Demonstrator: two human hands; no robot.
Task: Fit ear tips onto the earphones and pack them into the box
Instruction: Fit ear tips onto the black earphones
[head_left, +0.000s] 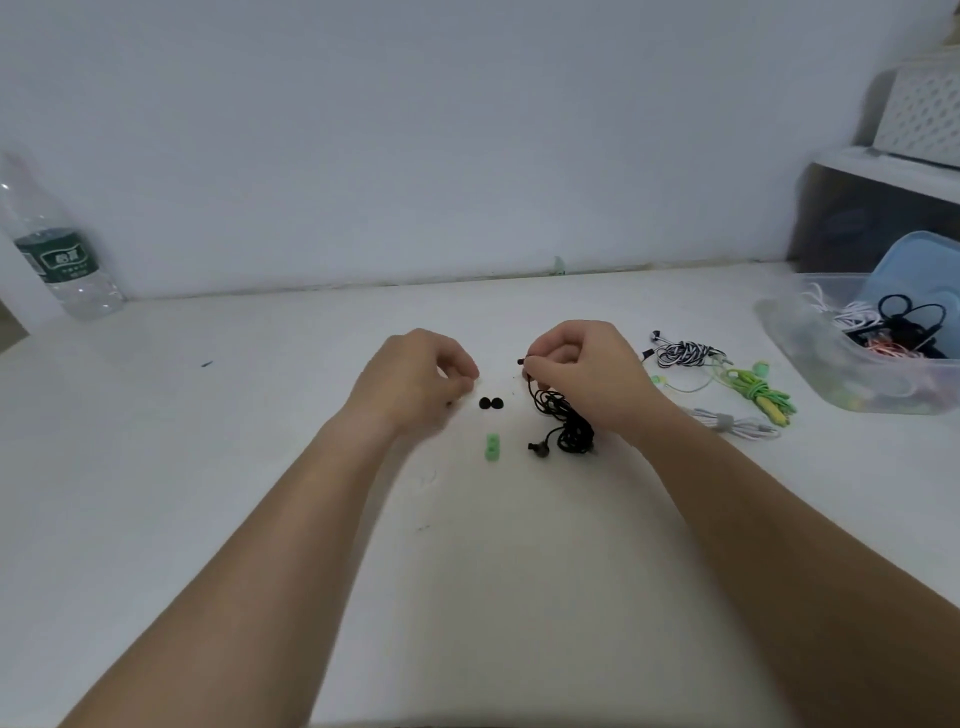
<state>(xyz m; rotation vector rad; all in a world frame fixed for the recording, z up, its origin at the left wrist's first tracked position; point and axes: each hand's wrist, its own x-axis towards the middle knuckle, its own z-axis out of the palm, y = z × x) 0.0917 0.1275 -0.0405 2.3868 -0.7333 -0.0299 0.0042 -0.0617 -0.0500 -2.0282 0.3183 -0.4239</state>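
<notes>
As I read the head view, every place below is given from the black ear tips (491, 403), a pair lying side by side on the white counter (260, 415).

1. Left hand (415, 379): just left of the pair, over the counter. Its fingers (462, 371) are curled, tips drawn towards the thumb. They are blurred, so I cannot tell whether they pinch anything.
2. Right hand (576, 369): just right of the pair. Its fingers are pinching one bud of the black earphones (569, 428), lifted off the counter.
3. Black earphones, remainder: cord in a loose coil to the right of the pair and nearer me, under the right wrist. The second bud rests on the counter at the coil's near left.
4. Green ear tips (492, 448): two, touching, straight towards me from the pair.
5. Striped earphones (683, 353), green earphones (753, 389), white cable (737, 427): all bundled, further right, past the right hand.
6. Clear box (831, 379): far right, holding tangled cords, with a blue lid (914, 270) propped at its back.
7. Water bottle (57, 260): far left, by the wall.
</notes>
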